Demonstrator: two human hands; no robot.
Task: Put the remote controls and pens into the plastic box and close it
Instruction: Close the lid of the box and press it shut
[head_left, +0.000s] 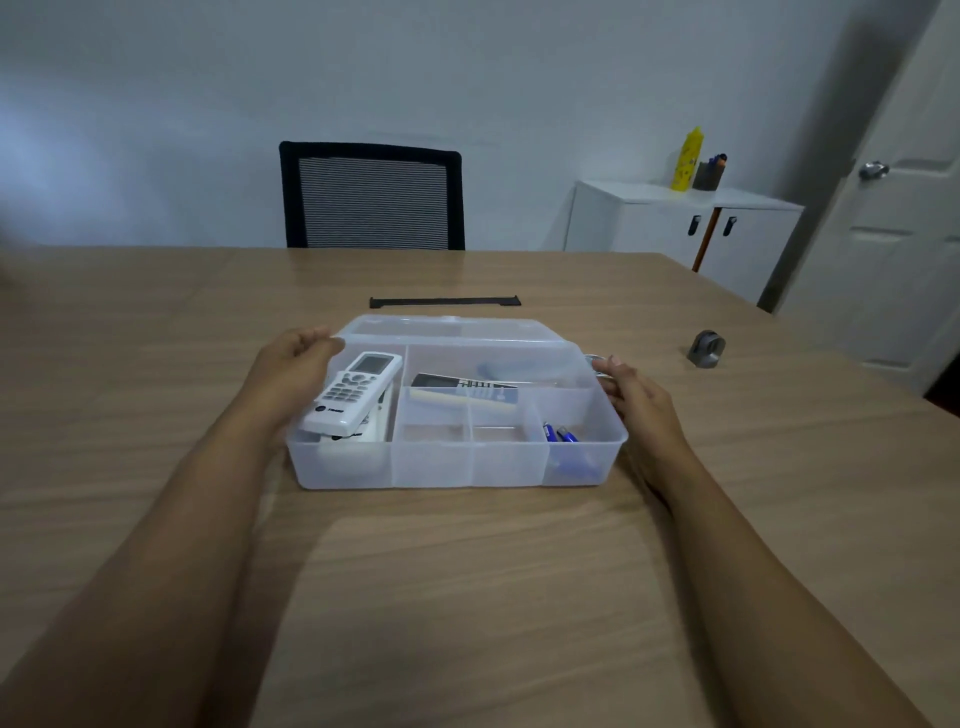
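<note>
Head view: the plastic box (457, 457) sits mid-tabletop (467, 597), remotes (353, 392) and pens (561, 434) inside. Left hand (296, 364) and right hand (631, 389) each pinch the hinged lid (467, 345) at its ends, likely to swing it shut evenly.

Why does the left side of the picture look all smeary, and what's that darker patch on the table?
In the head view, the far left edge is blurred and stretched by the wide lens; the plastic box stays sharp. The darker patch on the table looks like a soft shadow, probably the person's.
</note>
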